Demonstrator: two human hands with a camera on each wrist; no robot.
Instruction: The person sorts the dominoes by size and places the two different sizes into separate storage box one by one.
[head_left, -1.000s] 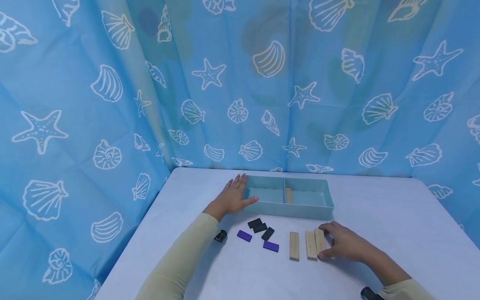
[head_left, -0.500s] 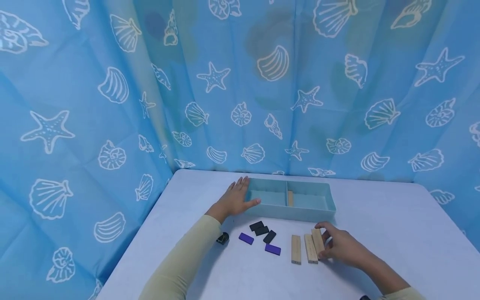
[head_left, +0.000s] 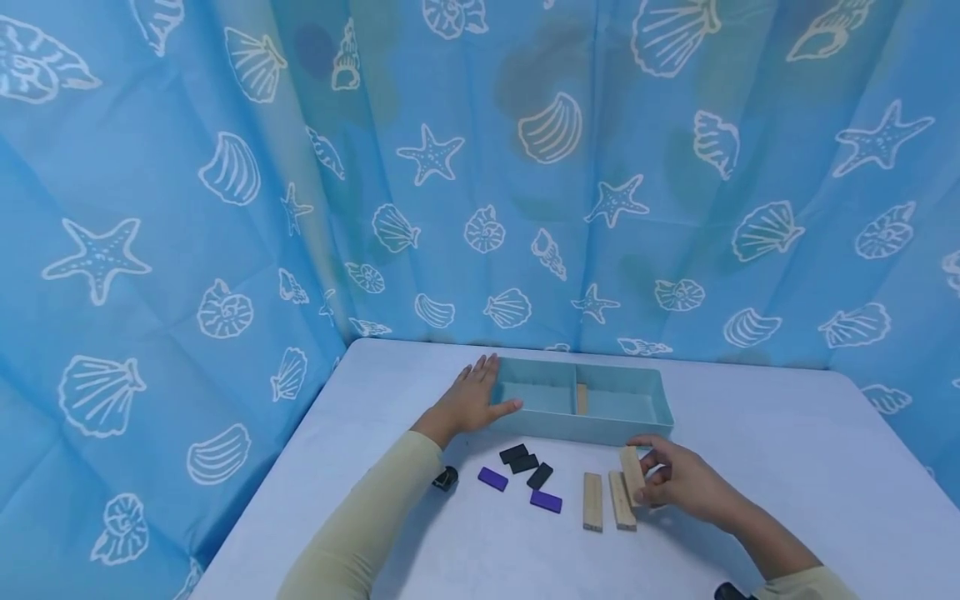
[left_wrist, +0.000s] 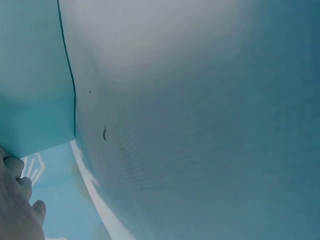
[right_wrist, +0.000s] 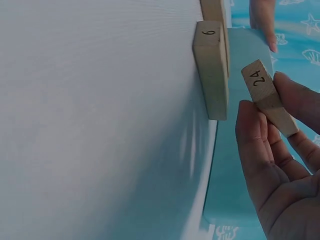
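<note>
My right hand (head_left: 686, 483) pinches a pale wooden block (head_left: 632, 473) between thumb and fingers, tilted up beside two similar blocks lying on the white table. In the right wrist view the held block's end (right_wrist: 257, 80) reads 24. A nearby wooden block (right_wrist: 210, 70) has a single digit on its end. My left hand (head_left: 471, 400), fingers straight, rests against the left end of a light blue two-compartment tray (head_left: 585, 427). The left wrist view shows part of that hand's fingers (left_wrist: 20, 200) by the tray's wall (left_wrist: 40, 120).
One wooden block (head_left: 582, 400) stands in the tray's right compartment, against the divider. In front of the tray lie black pieces (head_left: 523, 463) and two purple pieces (head_left: 492, 478). A blue shell-patterned curtain (head_left: 480, 183) hangs behind the table (head_left: 420, 550).
My right hand has lifted the rightmost wooden block up off the table and a little toward the tray, tilting it. The left hand keeps its place at the tray.
</note>
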